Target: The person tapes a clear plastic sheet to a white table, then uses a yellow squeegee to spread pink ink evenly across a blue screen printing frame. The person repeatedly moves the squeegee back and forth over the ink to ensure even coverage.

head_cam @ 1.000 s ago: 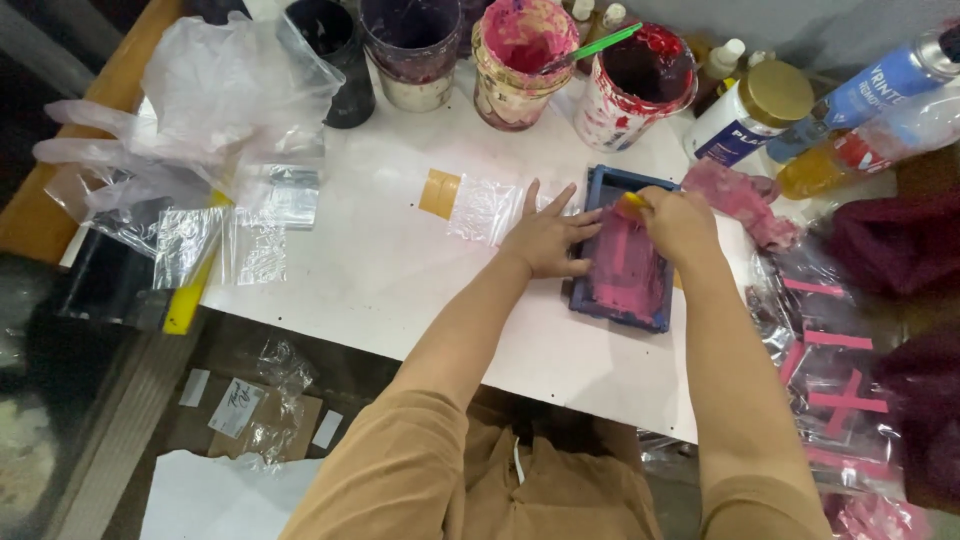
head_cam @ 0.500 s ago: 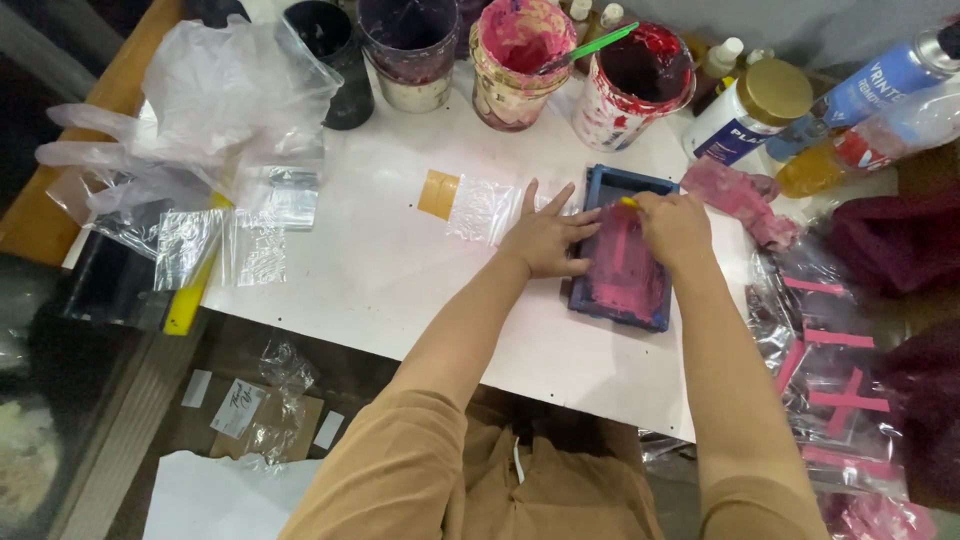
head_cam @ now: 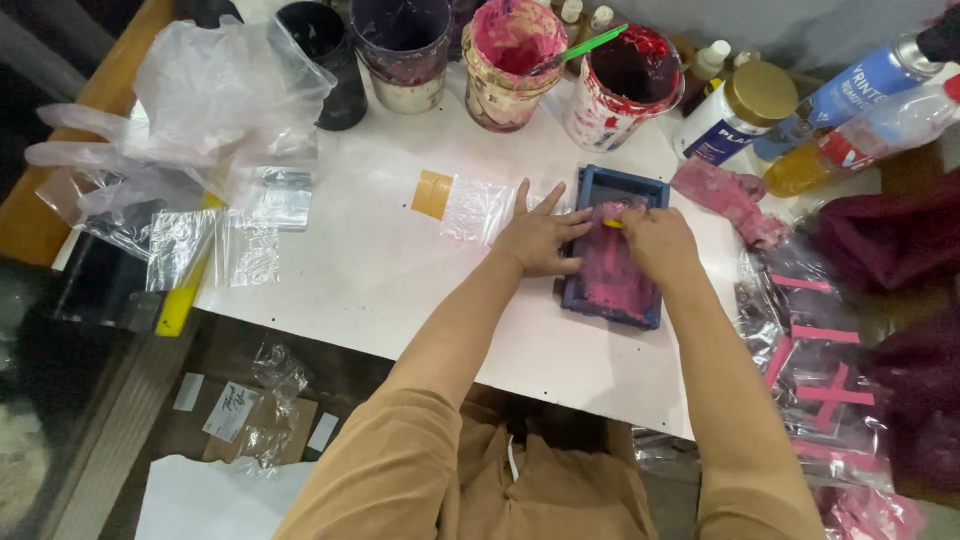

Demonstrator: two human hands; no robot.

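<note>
Right hand [head_cam: 660, 243], its grip closed around a small yellow-tipped tool [head_cam: 612, 223], presses down on the pink-stained mesh inside a blue frame [head_cam: 612, 262]. Left hand [head_cam: 540, 238], fingers spread flat, steadies the frame's left edge; its fingertips touch the rim and the white tabletop [head_cam: 380, 270]. The frame lies flat on the tabletop, near the front right part of the sheet, directly before the person.

Just left of the left hand lies one clear small bag with an orange strip [head_cam: 462, 203]. Along the far edge stand four open pots: one black pot [head_cam: 325, 60], one pot with dark purple contents [head_cam: 400, 45], one pot smeared pink inside [head_cam: 510, 60], and one red-smeared pot [head_cam: 625, 85] with dark contents; a green stick [head_cam: 590, 42] rests across the last two. Right of these stand a white jar with a gold lid [head_cam: 735, 120], a blue spray can [head_cam: 850, 95] and a clear bottle of amber liquid [head_cam: 860, 140]. One pink-stained rag [head_cam: 725, 195] lies beside the frame. Crumpled clear plastic bags [head_cam: 200, 100] occupy the left end.
</note>
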